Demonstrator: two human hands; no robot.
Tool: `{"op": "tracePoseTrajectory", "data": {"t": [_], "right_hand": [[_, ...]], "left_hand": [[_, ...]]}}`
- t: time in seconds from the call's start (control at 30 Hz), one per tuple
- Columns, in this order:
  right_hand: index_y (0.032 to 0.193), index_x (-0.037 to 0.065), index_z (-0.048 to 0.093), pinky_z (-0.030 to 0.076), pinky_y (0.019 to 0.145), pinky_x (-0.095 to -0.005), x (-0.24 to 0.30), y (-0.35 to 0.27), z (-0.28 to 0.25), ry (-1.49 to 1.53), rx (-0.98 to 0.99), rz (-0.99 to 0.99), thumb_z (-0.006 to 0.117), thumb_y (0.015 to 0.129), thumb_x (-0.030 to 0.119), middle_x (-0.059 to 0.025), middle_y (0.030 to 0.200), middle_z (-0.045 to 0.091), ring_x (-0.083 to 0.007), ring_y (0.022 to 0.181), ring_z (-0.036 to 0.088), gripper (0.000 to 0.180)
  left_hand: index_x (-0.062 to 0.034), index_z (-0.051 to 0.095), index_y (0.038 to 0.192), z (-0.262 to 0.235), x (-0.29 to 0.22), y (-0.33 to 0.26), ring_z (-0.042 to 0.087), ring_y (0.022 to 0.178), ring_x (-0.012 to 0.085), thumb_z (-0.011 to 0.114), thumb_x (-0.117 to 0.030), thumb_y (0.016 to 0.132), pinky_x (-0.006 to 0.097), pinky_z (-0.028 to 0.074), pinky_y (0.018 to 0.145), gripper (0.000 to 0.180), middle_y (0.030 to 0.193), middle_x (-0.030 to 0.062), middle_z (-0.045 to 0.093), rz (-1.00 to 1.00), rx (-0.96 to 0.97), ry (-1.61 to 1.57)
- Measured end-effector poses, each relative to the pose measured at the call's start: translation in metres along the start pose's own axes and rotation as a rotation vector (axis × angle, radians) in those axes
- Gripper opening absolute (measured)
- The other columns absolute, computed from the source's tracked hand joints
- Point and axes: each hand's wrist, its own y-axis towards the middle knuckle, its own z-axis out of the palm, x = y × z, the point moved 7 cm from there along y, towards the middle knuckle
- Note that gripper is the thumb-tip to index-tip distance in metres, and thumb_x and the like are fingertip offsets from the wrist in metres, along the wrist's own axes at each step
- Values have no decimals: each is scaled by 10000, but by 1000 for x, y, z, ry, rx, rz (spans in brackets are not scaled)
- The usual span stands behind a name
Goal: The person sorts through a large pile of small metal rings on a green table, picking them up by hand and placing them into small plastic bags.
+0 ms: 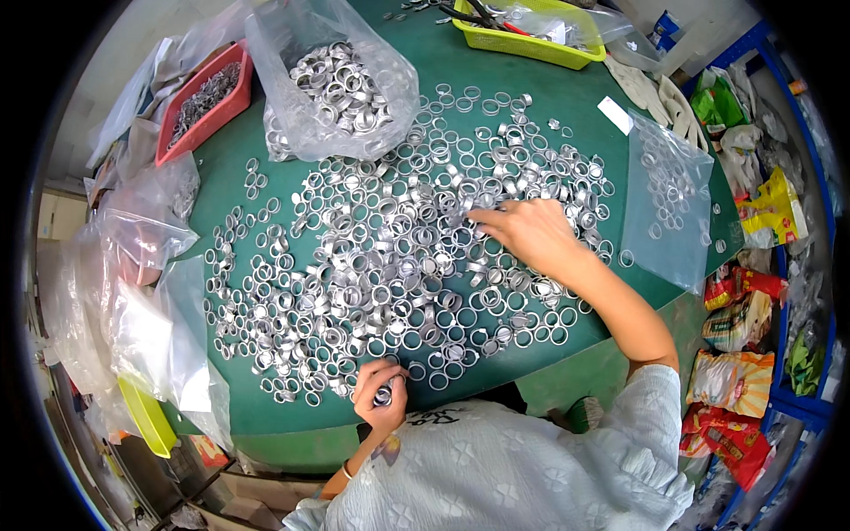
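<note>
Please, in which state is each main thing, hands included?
Round silver metal rings: loose, scattered
Left hand: curled around rings
Right hand: fingertips among rings
Bulging transparent plastic bag: open, holding rings
Flat transparent plastic bag: rings showing through
Red rectangular plastic basket: filled
Yellow rectangular plastic basket: partly filled

Workshop, green worktable (434, 57), metal rings (382, 288) (many)

A green table (436, 64) is being flanked by a blue rack (801, 406) at right and a pale wall (78, 124) at far left.

The left hand (395, 407) is curled inward; the right hand (537, 234) stretches farther forward, palm down.
</note>
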Motion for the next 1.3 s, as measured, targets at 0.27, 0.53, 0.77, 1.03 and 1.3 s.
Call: {"op": "tracePoseTrajectory", "data": {"t": [0.27,0.53,0.77,1.03,1.3], "right_hand": [[1054,190,646,451,516,-396,22,21,14,73,131,-78,587,828,305,-74,670,633,-278,589,603,261],[834,166,684,472,532,-391,-19,-1,-6,-100,170,101,605,805,313,-90,656,638,-284,637,633,170],[766,94,652,475,510,-389,10,29,-7,20,-142,68,647,771,261,-86,716,634,-268,592,619,166],[830,55,661,471,535,-376,5,31,22,71,-110,84,655,735,145,-89,770,629,-281,620,607,131],[958,12,587,317,384,-207,-8,12,33,1751,60,395,510,823,113,-86,761,574,-98,492,466,186]], "left_hand": [[39,633,846,2,-3,4,604,655,186,589,132,668,265,485,601,206,844,145,595,36,13,-14],[40,638,838,-1,4,-1,603,671,192,598,129,662,268,484,612,201,841,142,597,-12,-3,-37],[39,639,835,-1,2,1,600,681,192,604,128,655,269,485,618,204,830,140,599,-8,-2,-24],[32,647,834,-3,3,2,598,684,191,621,121,641,264,479,623,214,822,130,605,22,9,-32],[31,638,846,-1,3,2,599,690,193,606,118,656,265,471,628,212,820,131,602,42,23,-39]]}}
